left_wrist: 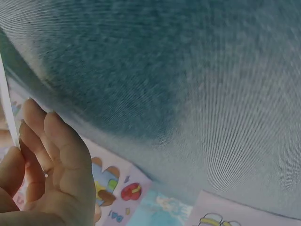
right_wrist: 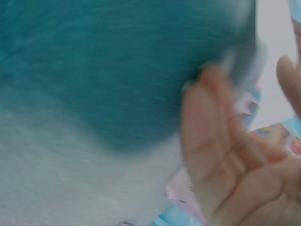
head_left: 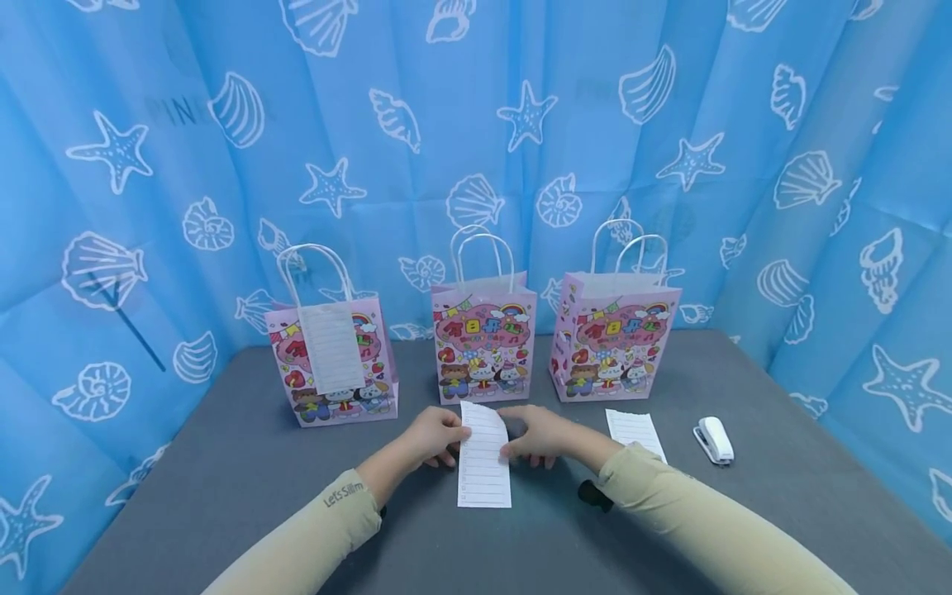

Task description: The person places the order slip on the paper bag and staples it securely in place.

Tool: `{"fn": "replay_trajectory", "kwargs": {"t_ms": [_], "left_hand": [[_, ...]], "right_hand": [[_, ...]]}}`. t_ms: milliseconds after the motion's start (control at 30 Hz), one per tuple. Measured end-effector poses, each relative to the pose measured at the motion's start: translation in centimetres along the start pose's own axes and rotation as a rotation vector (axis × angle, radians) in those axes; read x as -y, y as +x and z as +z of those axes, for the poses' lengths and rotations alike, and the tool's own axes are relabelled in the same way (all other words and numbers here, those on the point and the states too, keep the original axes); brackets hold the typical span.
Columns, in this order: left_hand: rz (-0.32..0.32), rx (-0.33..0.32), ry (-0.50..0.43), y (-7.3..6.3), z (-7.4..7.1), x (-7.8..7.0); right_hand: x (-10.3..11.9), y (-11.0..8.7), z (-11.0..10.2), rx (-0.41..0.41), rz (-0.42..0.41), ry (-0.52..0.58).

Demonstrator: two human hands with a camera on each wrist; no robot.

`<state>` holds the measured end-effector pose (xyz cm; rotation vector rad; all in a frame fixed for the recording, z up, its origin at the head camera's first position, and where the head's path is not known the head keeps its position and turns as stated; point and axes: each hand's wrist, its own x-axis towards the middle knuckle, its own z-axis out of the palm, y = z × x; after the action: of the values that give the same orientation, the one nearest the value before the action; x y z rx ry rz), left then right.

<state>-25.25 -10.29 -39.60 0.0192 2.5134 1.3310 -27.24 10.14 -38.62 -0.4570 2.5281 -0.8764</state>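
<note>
Low in front of the middle bag, a lined white paper slip (head_left: 483, 475) stands lengthwise between the two hands, its top right corner curling. My left hand (head_left: 434, 435) pinches its left edge between thumb and fingers; the slip's thin edge (left_wrist: 10, 110) shows edge-on in the left wrist view. On the other side, my right hand (head_left: 541, 431) has its thumb at the slip's right edge, with fingers spread apart from the thumb. The right wrist view is blurred there. The middle pink gift bag (head_left: 483, 359) stands upright just behind the hands.
A left gift bag (head_left: 383, 364) has a lined slip (head_left: 332, 347) hanging over its front. Another gift bag (head_left: 616, 347) stands at right. Near the right forearm lie a second loose slip (head_left: 635, 430), a white stapler (head_left: 716, 440) and a small black object (head_left: 595, 496). A blue curtain (head_left: 476, 124) hangs behind.
</note>
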Motion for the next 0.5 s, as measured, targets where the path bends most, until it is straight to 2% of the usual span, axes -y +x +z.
{"fn": "replay_trajectory", "kwargs": {"t_ms": [267,500], "left_hand": [[0.102,-0.053,-0.087,-1.0,-0.6,-0.6],[0.126,-0.089,-0.181,-1.1,-1.2,-1.5]], "right_hand": [[0.9,-0.9,-0.7,-0.304,-0.028,0.310],[1.7,-0.9,-1.1,-0.442,-0.036,0.483]]}}
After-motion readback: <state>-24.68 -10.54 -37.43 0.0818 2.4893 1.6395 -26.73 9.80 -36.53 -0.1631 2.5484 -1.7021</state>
